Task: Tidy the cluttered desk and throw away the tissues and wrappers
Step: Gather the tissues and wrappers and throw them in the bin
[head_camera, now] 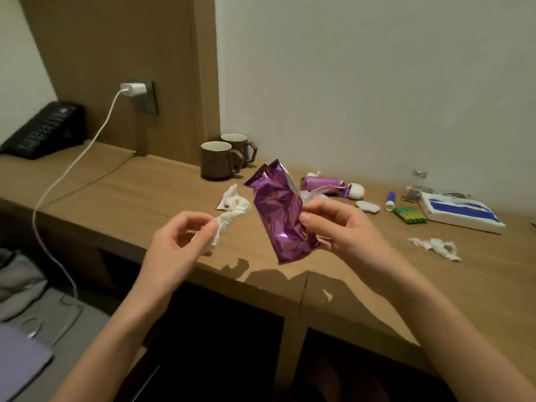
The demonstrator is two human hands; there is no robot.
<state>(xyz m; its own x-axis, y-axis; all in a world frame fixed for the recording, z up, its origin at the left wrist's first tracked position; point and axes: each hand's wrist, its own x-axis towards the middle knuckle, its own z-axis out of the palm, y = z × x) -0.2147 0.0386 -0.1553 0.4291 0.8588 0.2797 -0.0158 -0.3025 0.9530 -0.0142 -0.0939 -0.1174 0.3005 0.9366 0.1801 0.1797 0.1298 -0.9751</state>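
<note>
Pinching purple wrapper point(280, 216) — right hand point(333, 227), twisted tissue point(229, 216) — left hand point(177, 242)

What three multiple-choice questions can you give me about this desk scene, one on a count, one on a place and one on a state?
1. How many brown mugs stand by the wall? A one; B two; C four.
2. Where is the white charger? A inside a mug; B plugged into the wall socket; C inside a drawer.
3. What is the right hand doing? A pinching a purple wrapper; B resting flat and open; C gripping a mug handle.

Answers: 1 B, two mugs stand side by side. 2 B, its body sits in the socket with the cable hanging down. 3 A, the thumb and fingers pinch the wrapper's edge above the desk.
</note>
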